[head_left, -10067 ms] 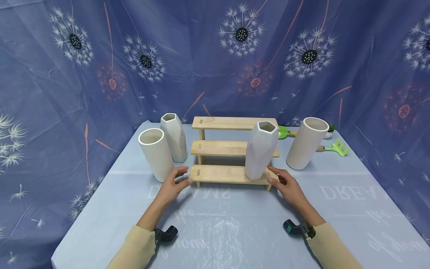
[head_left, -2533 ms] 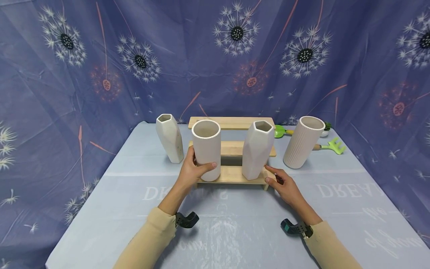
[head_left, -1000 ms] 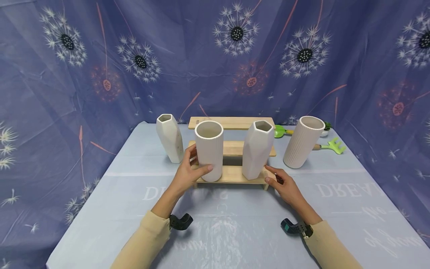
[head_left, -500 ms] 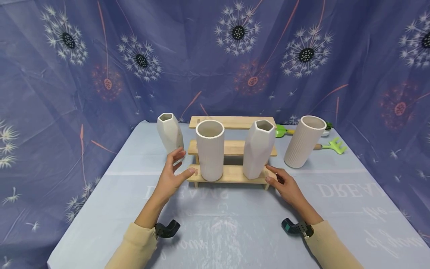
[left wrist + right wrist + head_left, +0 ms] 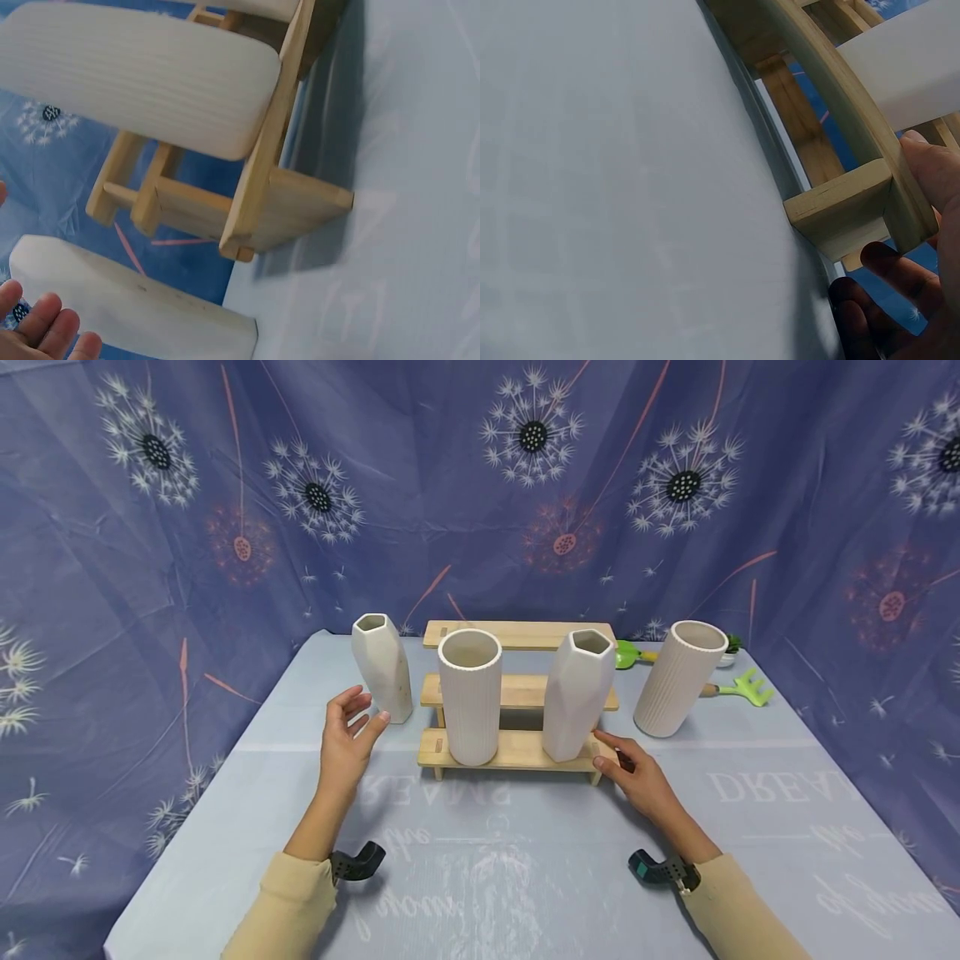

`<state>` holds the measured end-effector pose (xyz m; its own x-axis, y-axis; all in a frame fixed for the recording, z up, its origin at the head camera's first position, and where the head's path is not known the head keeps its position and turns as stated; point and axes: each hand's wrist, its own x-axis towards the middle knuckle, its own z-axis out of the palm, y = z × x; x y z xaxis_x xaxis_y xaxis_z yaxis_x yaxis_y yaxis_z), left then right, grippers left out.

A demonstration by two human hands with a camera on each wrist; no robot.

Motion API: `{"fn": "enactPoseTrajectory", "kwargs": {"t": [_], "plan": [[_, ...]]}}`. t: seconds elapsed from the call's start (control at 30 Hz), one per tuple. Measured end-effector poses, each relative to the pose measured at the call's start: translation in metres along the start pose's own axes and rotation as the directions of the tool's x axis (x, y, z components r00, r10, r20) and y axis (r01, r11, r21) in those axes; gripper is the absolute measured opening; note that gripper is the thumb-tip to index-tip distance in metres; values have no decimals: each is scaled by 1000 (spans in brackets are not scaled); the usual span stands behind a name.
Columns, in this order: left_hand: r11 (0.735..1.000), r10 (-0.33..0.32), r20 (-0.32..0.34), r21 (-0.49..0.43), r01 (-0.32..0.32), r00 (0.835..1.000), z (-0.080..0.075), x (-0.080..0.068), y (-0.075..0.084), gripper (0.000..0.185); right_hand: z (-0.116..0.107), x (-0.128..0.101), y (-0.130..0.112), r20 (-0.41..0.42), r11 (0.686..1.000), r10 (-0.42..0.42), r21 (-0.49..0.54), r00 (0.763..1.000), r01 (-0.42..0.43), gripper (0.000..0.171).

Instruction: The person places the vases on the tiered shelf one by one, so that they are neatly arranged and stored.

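My left hand (image 5: 347,745), fingers spread loosely and holding nothing, is in front of a white faceted vase (image 5: 384,667) on the left of the table. In the left wrist view its fingertips (image 5: 60,330) overlap that vase (image 5: 142,304). My right hand (image 5: 637,777) grips the right end of the lowest shelf of a three-step wooden stand (image 5: 517,635), thumb on top and fingers below in the right wrist view. A white ribbed cylindrical vase (image 5: 471,710) stands upright on this shelf's left part. On its right part stands another faceted vase (image 5: 576,697).
Right of the stand is a second ribbed vase (image 5: 678,681). Around it lie a green shovel (image 5: 627,654), a green hand rake (image 5: 750,687) and a small potted plant (image 5: 730,652). A patterned blue curtain (image 5: 450,485) hangs behind the table (image 5: 525,893).
The ribbed vase has gone from the left of the table onto the lowest shelf. My left hand has let go of it and moved left. The right hand has stayed on the stand.
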<state>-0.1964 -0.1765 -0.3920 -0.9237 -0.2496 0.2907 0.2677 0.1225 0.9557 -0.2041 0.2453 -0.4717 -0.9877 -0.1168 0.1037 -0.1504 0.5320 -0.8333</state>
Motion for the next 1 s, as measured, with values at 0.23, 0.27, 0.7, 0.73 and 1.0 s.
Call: {"fn": "enactPoseTrajectory", "kwargs": {"t": [0.23, 0.27, 0.7, 0.73, 1.0], "plan": [[999, 1, -56, 34, 1, 998, -3, 9, -5, 60, 0, -1, -1, 1, 1000, 6, 9, 1000, -6, 56], [999, -2, -57, 40, 5, 998, -3, 11, -6, 60, -1, -2, -1, 2, 1000, 1, 6, 1000, -1, 56], [994, -49, -55, 91, 54, 997, -4, 31, -11, 71, -1, -3, -1, 1, 1000, -6, 10, 1000, 6, 55], [993, -49, -55, 102, 54, 997, -4, 33, -12, 72, -1, -2, -1, 2, 1000, -2, 10, 1000, 2, 55], [989, -47, -54, 140, 54, 997, 4, 49, -22, 85, -3, -6, -14, 9, 1000, -1, 21, 1000, 1, 53]]}}
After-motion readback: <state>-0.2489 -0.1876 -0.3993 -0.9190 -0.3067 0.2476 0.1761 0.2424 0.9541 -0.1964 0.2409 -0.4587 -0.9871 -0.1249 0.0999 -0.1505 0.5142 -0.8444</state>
